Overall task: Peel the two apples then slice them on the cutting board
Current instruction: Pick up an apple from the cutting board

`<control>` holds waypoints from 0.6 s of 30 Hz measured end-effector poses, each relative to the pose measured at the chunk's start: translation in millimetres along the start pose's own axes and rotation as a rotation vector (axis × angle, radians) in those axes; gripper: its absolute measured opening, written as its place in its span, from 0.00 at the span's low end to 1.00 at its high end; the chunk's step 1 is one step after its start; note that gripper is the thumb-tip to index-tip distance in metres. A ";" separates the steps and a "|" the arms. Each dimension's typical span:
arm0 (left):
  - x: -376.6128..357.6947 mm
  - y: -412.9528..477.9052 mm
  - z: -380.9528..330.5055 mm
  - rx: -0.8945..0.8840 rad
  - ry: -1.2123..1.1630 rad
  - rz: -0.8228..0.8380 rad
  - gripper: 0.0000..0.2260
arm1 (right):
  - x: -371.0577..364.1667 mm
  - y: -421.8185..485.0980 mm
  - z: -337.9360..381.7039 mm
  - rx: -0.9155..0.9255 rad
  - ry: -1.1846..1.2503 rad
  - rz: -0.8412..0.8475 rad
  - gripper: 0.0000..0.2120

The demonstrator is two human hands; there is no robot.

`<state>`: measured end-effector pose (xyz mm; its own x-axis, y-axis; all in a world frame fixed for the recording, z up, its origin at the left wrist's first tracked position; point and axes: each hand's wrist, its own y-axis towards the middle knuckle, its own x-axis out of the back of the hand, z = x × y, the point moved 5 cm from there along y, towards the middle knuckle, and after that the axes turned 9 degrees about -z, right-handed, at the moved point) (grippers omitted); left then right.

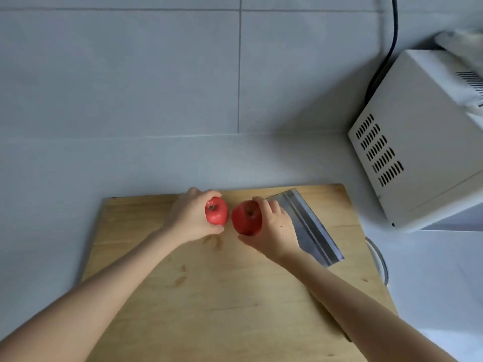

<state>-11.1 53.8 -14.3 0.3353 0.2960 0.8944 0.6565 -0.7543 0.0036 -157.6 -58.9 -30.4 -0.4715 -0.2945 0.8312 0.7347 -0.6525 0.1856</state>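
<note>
One smaller apple (216,210) is gripped by the left hand (192,218), whose fingers are curled round it from the left. A larger apple (245,218) is gripped by the right hand (274,231), with fingers wrapped over its right side. Both are red and unpeeled, and are held just apart at the far part of the wooden cutting board (209,296). A cleaver (308,226) is laid flat on the board behind the right hand. A white appliance (418,139) is set on the worktop (52,178) at the right.
</note>
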 end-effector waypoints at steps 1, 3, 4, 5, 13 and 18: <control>-2.6 -6.8 -1.1 -0.016 0.018 0.021 0.32 | -1.5 -9.4 1.8 0.012 -0.021 0.009 0.36; -6.9 -17.4 -1.4 -0.028 0.037 0.046 0.32 | -4.3 -24.3 4.8 0.026 -0.059 0.012 0.37; -9.0 -21.6 -1.3 -0.027 0.045 0.055 0.33 | -6.2 -29.5 4.5 0.027 -0.075 0.013 0.37; -10.8 -25.1 -1.4 -0.029 0.048 0.065 0.33 | -7.8 -33.4 4.2 0.026 -0.090 0.018 0.38; -21.6 -40.3 -2.9 0.004 0.100 0.175 0.37 | -6.9 -43.8 1.8 0.002 -0.174 0.113 0.43; 4.0 -36.1 -18.7 0.071 0.103 0.089 0.36 | 41.3 -42.0 19.1 0.064 -0.217 0.004 0.38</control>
<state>-46.1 71.3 -2.5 0.3252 0.1657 0.9310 0.6745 -0.7307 -0.1055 -198.6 -30.3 6.2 -0.3581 -0.1355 0.9238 0.7688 -0.6042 0.2094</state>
